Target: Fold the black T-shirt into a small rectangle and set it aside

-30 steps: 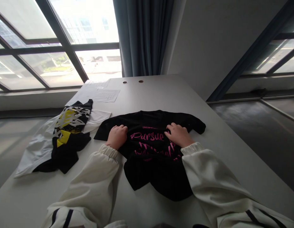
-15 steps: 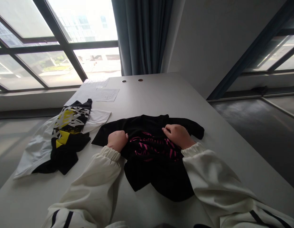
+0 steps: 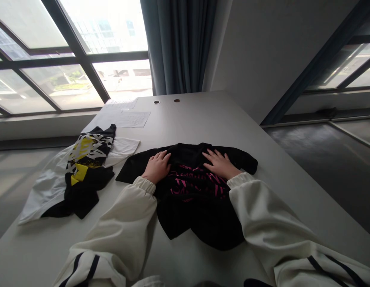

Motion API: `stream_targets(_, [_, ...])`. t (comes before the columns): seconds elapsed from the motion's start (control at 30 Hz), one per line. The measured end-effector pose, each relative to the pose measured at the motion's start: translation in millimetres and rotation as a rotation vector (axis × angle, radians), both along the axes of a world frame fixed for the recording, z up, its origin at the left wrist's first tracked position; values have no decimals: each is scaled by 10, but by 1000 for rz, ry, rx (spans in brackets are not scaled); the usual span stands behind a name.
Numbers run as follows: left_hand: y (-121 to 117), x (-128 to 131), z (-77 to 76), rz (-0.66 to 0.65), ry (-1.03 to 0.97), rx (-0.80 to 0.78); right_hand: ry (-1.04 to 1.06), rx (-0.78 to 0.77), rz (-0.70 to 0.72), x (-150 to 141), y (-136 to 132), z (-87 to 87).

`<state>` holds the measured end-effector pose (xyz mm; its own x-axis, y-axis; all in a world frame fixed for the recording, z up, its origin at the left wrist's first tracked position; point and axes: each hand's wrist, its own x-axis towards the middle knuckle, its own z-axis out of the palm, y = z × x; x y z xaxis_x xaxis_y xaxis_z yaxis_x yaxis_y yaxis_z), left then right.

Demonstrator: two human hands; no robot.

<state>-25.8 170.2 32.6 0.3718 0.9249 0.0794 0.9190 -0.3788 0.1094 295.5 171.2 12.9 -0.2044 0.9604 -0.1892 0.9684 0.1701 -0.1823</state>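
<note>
Black T-shirt (image 3: 199, 207) with pink lettering, spread on the grey surface (image 3: 202, 119) under both hands.

Its collar end points away toward the curtain, its long axis running back to the person — the sleeves spread sideways. The left hand (image 3: 157, 166) and right hand (image 3: 220, 163) lie flat, fingers open, pressing its upper part, apparently gripping nothing.

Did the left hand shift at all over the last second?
Yes. The left hand slid forward up the black shirt, toward the two holes in the table, and its fingers went from curled to flat.
</note>
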Motion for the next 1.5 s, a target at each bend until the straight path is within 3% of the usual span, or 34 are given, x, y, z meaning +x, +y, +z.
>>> stream_targets(0.13, [158,332,101,114,21,-73,-10,-5,-21,-26,121,-17])
stream_targets(0.23, [267,539,110,162,26,-235,-25,-2,-23,-7,196,-37])
stream_targets(0.37, [357,581,36,221,52,-367,-42,7,-4,60,317,-59])
stream_targets(0.53, [422,497,-10,276,11,-358,-36,17,-18,118,466,-85])
stream_targets(0.73, [463,462,-25,304,-28,-325,3,49,13,216,392,-91])
stream_targets(0.93, [439,441,-53,290,-40,-306,30,29,-159,401,334,-69])
stream_targets(1.07, [433,425,-81,293,-66,-275,52,72,-179,465,339,-60])
stream_targets(1.3, [436,406,-148,193,-67,-190,-51,62,-286,444,323,-60])
stream_targets(1.5, [439,408,-185,130,-45,-182,-80,28,-285,400,315,-53])
